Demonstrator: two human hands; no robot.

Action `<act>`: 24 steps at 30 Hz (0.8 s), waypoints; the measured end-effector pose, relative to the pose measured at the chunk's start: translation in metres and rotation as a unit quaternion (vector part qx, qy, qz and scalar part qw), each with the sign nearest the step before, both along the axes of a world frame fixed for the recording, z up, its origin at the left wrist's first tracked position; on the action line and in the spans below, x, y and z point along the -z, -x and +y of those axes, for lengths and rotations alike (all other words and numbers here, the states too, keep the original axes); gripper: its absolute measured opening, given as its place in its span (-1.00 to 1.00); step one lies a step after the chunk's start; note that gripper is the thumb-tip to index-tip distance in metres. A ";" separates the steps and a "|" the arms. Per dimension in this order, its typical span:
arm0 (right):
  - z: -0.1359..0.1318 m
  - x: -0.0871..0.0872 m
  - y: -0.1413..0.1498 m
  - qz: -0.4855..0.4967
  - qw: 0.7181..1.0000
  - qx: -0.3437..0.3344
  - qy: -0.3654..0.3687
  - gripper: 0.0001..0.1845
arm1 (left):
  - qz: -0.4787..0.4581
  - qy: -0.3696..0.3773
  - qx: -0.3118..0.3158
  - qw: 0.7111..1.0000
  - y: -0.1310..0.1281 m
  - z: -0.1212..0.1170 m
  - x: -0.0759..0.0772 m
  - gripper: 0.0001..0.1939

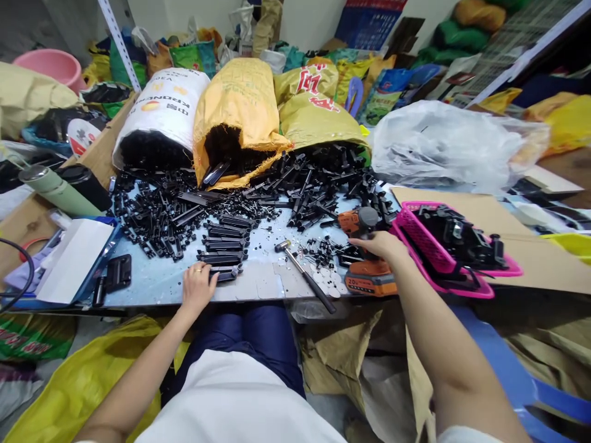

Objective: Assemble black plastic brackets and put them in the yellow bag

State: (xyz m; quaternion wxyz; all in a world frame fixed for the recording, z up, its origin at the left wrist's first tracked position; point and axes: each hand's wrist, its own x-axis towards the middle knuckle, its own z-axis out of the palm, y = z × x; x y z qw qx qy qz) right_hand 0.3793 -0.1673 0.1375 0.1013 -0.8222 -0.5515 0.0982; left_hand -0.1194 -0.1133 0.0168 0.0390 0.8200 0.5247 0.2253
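Head view: one orange-and-black drill [370,278], its grip clasped by the right hand [381,245] near the front edge of the worktop [265,237]. One row of black parts [225,239], set one behind another; the nearest is touched by the left hand [198,286], thumb and fingers spread apart. One hammer [305,274], laid between row and drill, handle end at the front edge. One pink basket [422,243], filled with black pieces, right of the drill. Three sacks [240,92], placed along the back.
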 end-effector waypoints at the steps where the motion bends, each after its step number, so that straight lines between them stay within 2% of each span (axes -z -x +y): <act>1: -0.004 -0.007 0.009 -0.048 0.996 0.065 -0.041 -0.60 | -0.003 0.007 -0.023 1.000 0.011 -0.001 0.000 -0.67; 2: -0.004 -0.014 0.023 -0.082 0.984 0.131 -0.088 -0.56 | -0.012 0.019 -0.030 0.999 0.021 -0.001 0.002 -0.68; 3: 0.000 -0.019 0.042 -0.109 0.973 0.153 -0.137 -0.52 | -0.025 0.033 -0.025 0.999 0.030 -0.002 0.003 -0.70; 5: 0.024 -0.021 0.092 -0.083 0.980 0.046 -0.176 -0.48 | -0.054 0.057 -0.002 0.997 0.040 -0.002 0.006 -0.73; 6: 0.042 -0.017 0.122 -0.056 0.986 -0.050 -0.151 -0.49 | -0.065 0.064 0.003 0.996 0.041 -0.002 0.006 -0.73; 8: 0.088 0.000 0.180 -0.030 0.980 -0.161 -0.113 -0.61 | -0.077 0.064 -0.010 0.995 0.039 -0.002 0.002 -0.74; 9: 0.111 0.011 0.206 -0.028 0.973 -0.222 -0.062 -0.62 | -0.085 0.059 -0.023 0.994 0.037 -0.003 -0.001 -0.76; 10: 0.133 0.022 0.229 -0.030 0.965 -0.261 -0.014 -0.63 | -0.100 0.053 -0.041 0.993 0.035 -0.005 -0.005 -0.77; 12: 0.170 0.041 0.260 -0.027 0.951 -0.305 0.033 -0.61 | -0.157 0.056 -0.081 0.983 0.032 -0.014 -0.013 -0.76; 14: 0.195 0.052 0.272 -0.021 0.942 -0.330 0.056 -0.59 | -0.251 0.124 -0.111 0.953 0.030 -0.029 -0.020 -0.75; 15: 0.204 0.053 0.272 -0.018 0.937 -0.342 0.067 -0.59 | -0.309 0.193 -0.123 0.923 0.029 -0.037 -0.022 -0.75; 16: 0.211 0.052 0.270 -0.015 0.932 -0.353 0.078 -0.59 | -0.369 0.282 -0.135 0.875 0.028 -0.046 -0.024 -0.74; 17: 0.217 0.050 0.266 -0.012 0.926 -0.367 0.088 -0.59 | -0.426 0.379 -0.145 0.809 0.026 -0.054 -0.025 -0.71; 19: 0.228 0.044 0.260 0.008 0.912 -0.393 0.119 -0.49 | -0.522 0.538 -0.158 0.643 0.019 -0.066 -0.025 -0.65; 20: 0.232 0.042 0.259 0.028 0.906 -0.398 0.144 -0.38 | -0.561 0.582 -0.163 0.566 0.013 -0.068 -0.025 -0.63; 21: 0.234 0.042 0.260 0.056 0.900 -0.395 0.174 -0.24 | -0.595 0.601 -0.170 0.506 0.007 -0.068 -0.025 -0.62; 22: 0.236 0.043 0.263 0.090 0.895 -0.386 0.205 -0.10 | -0.626 0.598 -0.183 0.466 0.000 -0.065 -0.024 -0.62; 24: 0.233 0.052 0.274 0.163 0.884 -0.359 0.252 0.06 | -0.667 0.562 -0.231 0.431 -0.015 -0.055 -0.025 -0.62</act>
